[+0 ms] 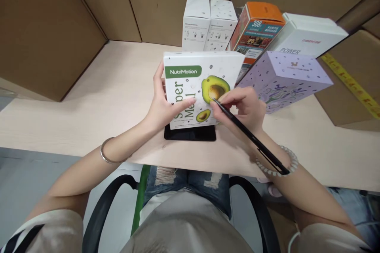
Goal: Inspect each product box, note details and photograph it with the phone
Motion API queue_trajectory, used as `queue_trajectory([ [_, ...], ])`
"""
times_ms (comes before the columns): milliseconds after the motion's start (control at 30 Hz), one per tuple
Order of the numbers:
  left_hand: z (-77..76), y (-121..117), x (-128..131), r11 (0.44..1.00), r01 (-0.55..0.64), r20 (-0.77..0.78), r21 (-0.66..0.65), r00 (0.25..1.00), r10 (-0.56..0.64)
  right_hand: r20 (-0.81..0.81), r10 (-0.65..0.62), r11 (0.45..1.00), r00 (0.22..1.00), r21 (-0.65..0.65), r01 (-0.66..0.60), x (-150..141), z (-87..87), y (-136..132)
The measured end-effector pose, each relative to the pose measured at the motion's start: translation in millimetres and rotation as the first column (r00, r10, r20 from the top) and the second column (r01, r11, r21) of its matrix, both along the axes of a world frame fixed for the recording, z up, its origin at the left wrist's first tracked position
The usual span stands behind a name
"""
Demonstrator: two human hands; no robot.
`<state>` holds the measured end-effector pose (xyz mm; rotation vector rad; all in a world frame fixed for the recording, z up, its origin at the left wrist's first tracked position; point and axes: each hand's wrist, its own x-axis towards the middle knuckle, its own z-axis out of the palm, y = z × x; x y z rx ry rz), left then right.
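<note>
My left hand [166, 104] is closed round the left side of a white NutriMotion box [190, 87], thumb across its front and fingers behind. The box is tilted up, its face with green lettering and avocado pictures turned toward me. In my right hand [245, 108] is a black pen [252, 138], pinched near its tip, which points at the larger avocado on the box. The pen's back end reaches over my beaded wrist. Under the box's lower edge lies a dark flat device like a phone [190, 133], partly covered by the box.
Behind stand two white boxes [196, 23], an orange box [261, 16] and a white box marked POWER [308, 33]. A purple box [285, 81] is right of my right hand. Large cardboard boxes [47, 27] border the pale table [124, 71]. A chair armrest [101, 209] is below.
</note>
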<state>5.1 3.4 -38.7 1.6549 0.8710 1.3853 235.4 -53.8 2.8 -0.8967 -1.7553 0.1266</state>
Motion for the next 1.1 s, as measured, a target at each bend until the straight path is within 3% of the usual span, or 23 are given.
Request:
queue_trajectory([
  [167,6.6,21.0,-18.6,0.998,-0.05,0.045,-0.05,0.998,0.052,0.257,-0.029,0.984,0.966,0.178,-0.018,23.2,-0.7,10.5],
  [267,4.8,36.6,-30.0,0.994,-0.101,0.062,-0.041,0.993,0.103,0.396,-0.098,0.994,0.913,0.09,0.067,32.6,-4.9,12.6],
  [400,2.7,49.1,-36.8,0.992,-0.122,0.075,-0.019,0.99,0.123,0.465,-0.094,0.984,0.88,-0.09,0.153,38.7,-13.9,15.2],
  [633,7.7,46.7,-34.4,0.996,-0.095,0.059,0.003,0.994,0.094,0.678,-0.092,0.873,0.729,-0.298,0.387,38.3,-14.5,18.5],
  [800,6.9,48.6,-32.3,0.995,-0.099,0.08,-0.02,0.992,0.1,0.819,-0.006,0.8,0.574,-0.34,0.494,29.4,-10.3,17.2],
  [900,5.4,50.5,-32.0,0.992,-0.123,0.072,-0.015,0.99,0.124,0.853,0.053,0.776,0.518,-0.362,0.517,28.0,-9.8,15.6],
  [1000,4.9,50.1,-32.8,0.991,-0.133,0.055,-0.009,0.99,0.133,0.853,0.069,0.794,0.517,-0.361,0.49,33.7,-8.1,13.5],
  [1100,5.6,48.6,-33.3,0.993,-0.12,0.054,-0.012,0.991,0.121,0.81,0.074,0.843,0.582,-0.362,0.397,39.2,-3.2,11.7],
])
